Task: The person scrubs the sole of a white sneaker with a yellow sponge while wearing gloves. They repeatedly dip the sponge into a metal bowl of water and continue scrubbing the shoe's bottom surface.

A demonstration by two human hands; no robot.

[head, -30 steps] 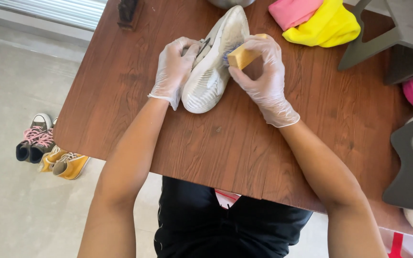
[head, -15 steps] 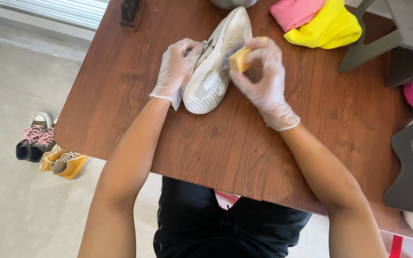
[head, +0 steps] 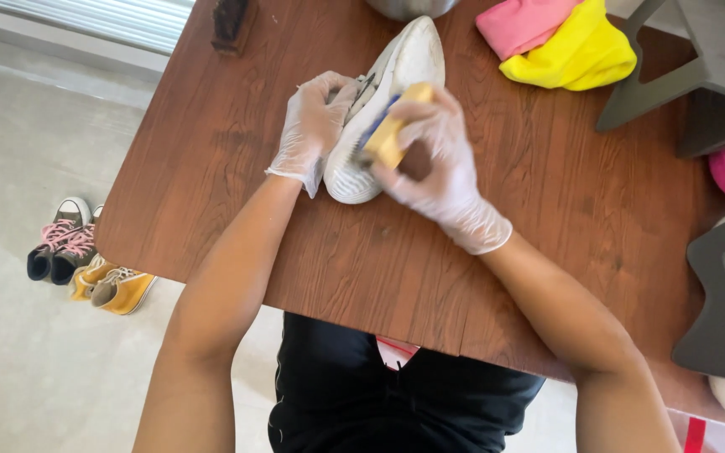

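Scrubbing looks like the step in hand: the gloved right hand (head: 434, 159) grips a wooden brush (head: 389, 136) against a white sneaker (head: 383, 113) at upper centre of the brown table (head: 211, 168), while the gloved left hand (head: 316, 126) clasps the sneaker's side; further strokes call for that steady hold.

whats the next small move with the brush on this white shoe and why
Probably draw the brush along the sole of the white shoe toward the toe end. The right hand presses the brush against the shoe's heel half, while the left hand steadies the shoe on its side on the table; the far part lies unbrushed beyond.
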